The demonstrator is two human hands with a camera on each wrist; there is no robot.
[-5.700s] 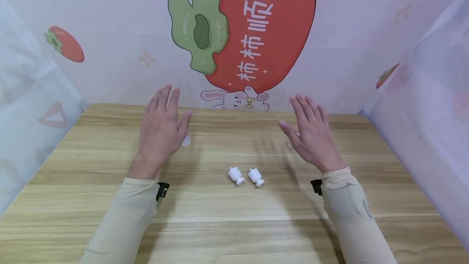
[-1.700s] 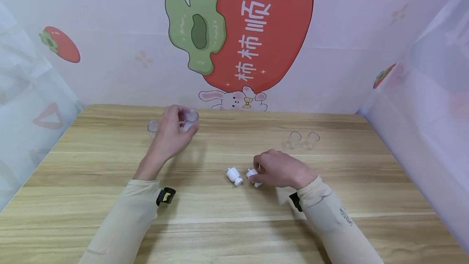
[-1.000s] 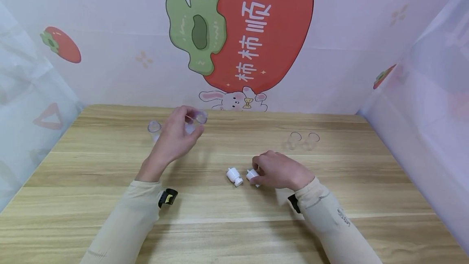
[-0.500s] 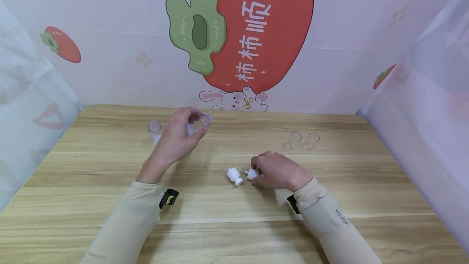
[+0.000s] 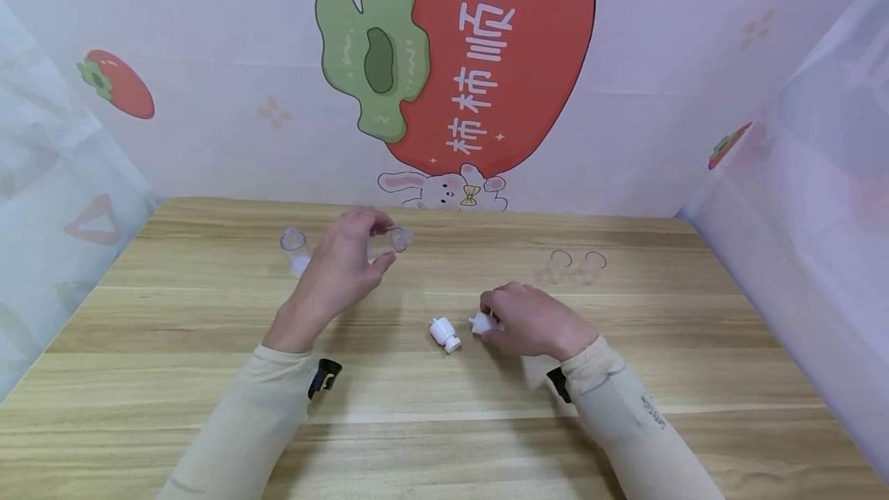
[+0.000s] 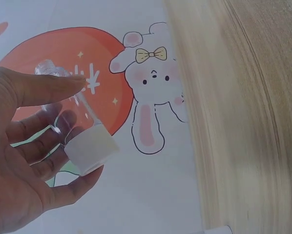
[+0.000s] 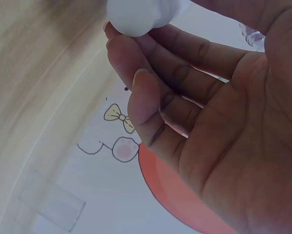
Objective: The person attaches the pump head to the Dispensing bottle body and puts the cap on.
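In the head view my left hand [image 5: 347,265] holds a small clear bottle [image 5: 400,238], tipped so its neck points right. The left wrist view shows its threaded neck and white lower part [image 6: 91,150], with thumb and fingers around it. My right hand [image 5: 531,321] pinches a white pump head [image 5: 484,322] just above the table; in the right wrist view the white pump head [image 7: 134,17] lies at the fingertips, its far side out of frame. Another white pump head [image 5: 445,335] lies to the left of that hand. A second clear bottle [image 5: 295,251] stands behind my left hand, partly hidden.
Two clear caps [image 5: 558,266] stand side by side at the back right of the wooden table [image 5: 430,438]. A printed cloth [image 5: 229,137] hangs along the table's back edge, and pale sheets [image 5: 826,176] bound both sides.
From empty, spread hands, the left has grasped a bottle and brought it rightward while tilting it. The right has come down to a pump head, picked it up and turned it slightly.
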